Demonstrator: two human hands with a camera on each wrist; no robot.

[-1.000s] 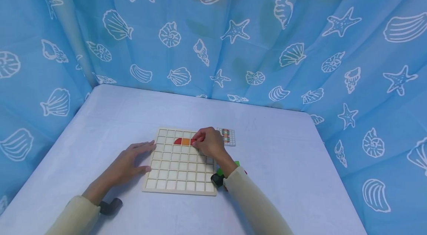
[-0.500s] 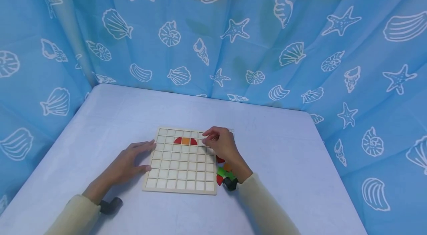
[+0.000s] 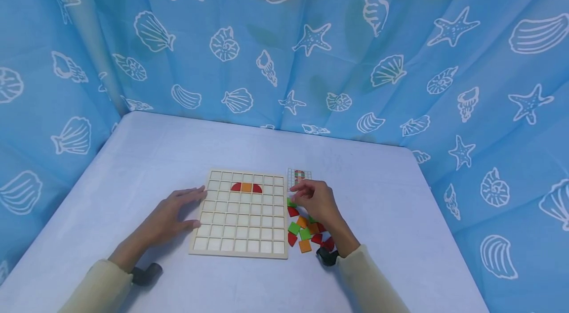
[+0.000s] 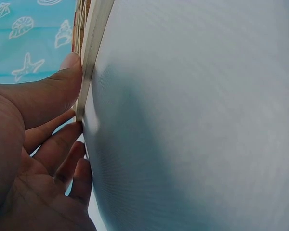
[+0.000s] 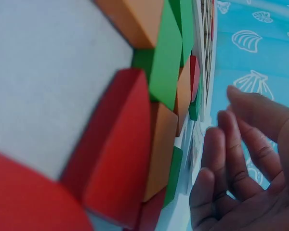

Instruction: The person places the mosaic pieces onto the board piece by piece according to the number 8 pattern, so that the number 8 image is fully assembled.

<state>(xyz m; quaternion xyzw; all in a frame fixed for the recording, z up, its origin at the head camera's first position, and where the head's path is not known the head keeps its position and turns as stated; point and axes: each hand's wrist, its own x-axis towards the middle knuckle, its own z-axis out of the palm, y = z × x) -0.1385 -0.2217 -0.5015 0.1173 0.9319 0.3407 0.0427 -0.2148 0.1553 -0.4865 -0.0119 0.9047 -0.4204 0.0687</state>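
My left hand (image 3: pixel 171 216) rests against the left edge of a pale wooden grid board (image 3: pixel 240 232), fingertips and thumb touching the rim (image 4: pixel 87 60). In an upper row of the board sit an orange square tile (image 3: pixel 246 187) and, on either side, a red quarter-round tile (image 3: pixel 236 186) and another red quarter-round tile (image 3: pixel 257 188). Right of the board my right hand (image 3: pixel 319 202) hovers over loose tiles, fingers loosely bent and holding nothing. Among these are a green tile (image 3: pixel 294 228), an orange square (image 3: pixel 304 246) and a thick red tile (image 5: pixel 120 159), close to the wrist camera.
A small card (image 3: pixel 292 179) printed with a coloured grid pattern lies beyond the right hand, partly covered by its fingers. White cloth (image 3: pixel 382 234) covers the table. A blue shell-patterned curtain (image 3: pixel 338 56) hangs along the back and sides.
My right hand has let go of the right-hand red tile, which stays on the board, and has moved right and towards me over the loose tiles. My left hand stays at the rim.
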